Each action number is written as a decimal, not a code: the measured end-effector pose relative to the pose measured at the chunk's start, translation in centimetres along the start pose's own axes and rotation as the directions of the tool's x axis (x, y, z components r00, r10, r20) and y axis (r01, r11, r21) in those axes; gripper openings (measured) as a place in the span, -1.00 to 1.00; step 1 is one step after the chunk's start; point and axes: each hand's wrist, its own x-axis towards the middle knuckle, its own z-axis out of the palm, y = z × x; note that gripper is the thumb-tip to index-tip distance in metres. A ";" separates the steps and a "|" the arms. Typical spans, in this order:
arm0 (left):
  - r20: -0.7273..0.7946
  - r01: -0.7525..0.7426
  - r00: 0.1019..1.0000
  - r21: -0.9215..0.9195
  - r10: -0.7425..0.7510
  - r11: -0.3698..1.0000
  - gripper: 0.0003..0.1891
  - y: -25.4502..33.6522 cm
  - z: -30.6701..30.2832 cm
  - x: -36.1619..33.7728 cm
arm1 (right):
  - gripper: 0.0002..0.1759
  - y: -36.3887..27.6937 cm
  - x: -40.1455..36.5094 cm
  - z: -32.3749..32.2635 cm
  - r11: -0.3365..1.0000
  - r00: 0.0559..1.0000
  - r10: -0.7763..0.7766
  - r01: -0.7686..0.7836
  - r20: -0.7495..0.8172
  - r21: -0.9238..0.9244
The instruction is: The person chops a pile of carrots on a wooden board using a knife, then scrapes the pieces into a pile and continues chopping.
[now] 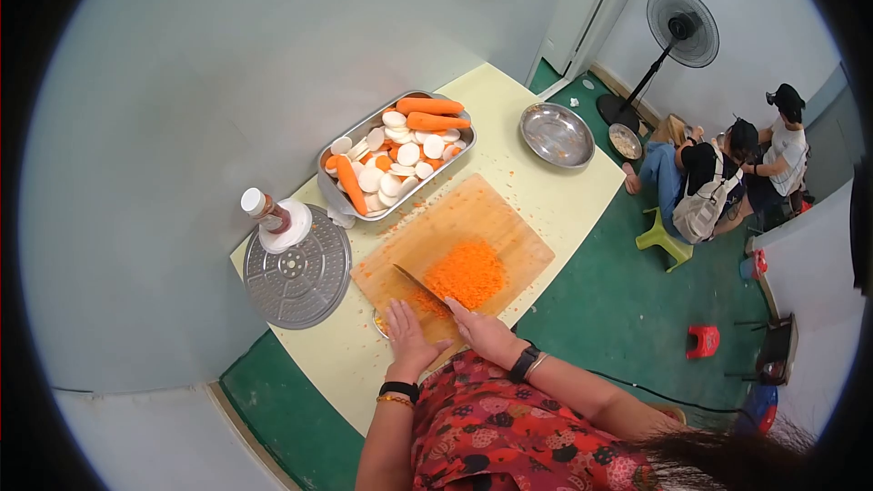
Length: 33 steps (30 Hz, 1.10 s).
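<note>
My right hand (488, 336) is closed around the handle of a kitchen knife (422, 288), its dark blade pointing up and left across the wooden cutting board (505, 218). Against the blade's far side lies a heap of finely chopped carrot (468, 273), with small bits scattered over the board. My left hand (409, 343) rests on the board's near left corner, fingers stretched out and holding nothing. Under that corner, the rim of a small round item (379, 324) shows, mostly hidden. The knife handle is covered by my right hand.
Behind the board stands a metal tray (397, 212) of carrots and white slices. A steel bowl (556, 135) sits to its right. On the left, a bottle (265, 209) stands on a perforated grey disc (305, 286). Two people sit near a standing fan (680, 29) at right.
</note>
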 end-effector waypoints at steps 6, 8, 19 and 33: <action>-0.094 -0.048 0.995 -0.027 0.045 0.998 0.37 -0.5 1.5 -0.4 | -0.39 -0.3 0.3 0.1 0.997 0.999 -0.021 0.024 0.048 -0.069; -0.111 -0.056 0.992 -0.030 0.053 0.998 0.36 -0.9 2.2 -0.5 | -0.39 -0.1 0.3 0.2 0.997 1.000 -0.020 0.021 0.018 -0.075; -0.018 0.031 0.999 -0.023 -0.031 0.999 0.31 0.1 1.7 -0.4 | -0.37 0.0 -0.2 0.0 0.997 0.998 -0.062 0.063 0.027 -0.039; -0.467 -0.160 0.883 -0.225 0.037 0.961 0.16 -1.1 2.3 -1.3 | -0.55 2.6 -1.1 -1.3 0.980 0.979 -0.197 0.198 0.050 -0.005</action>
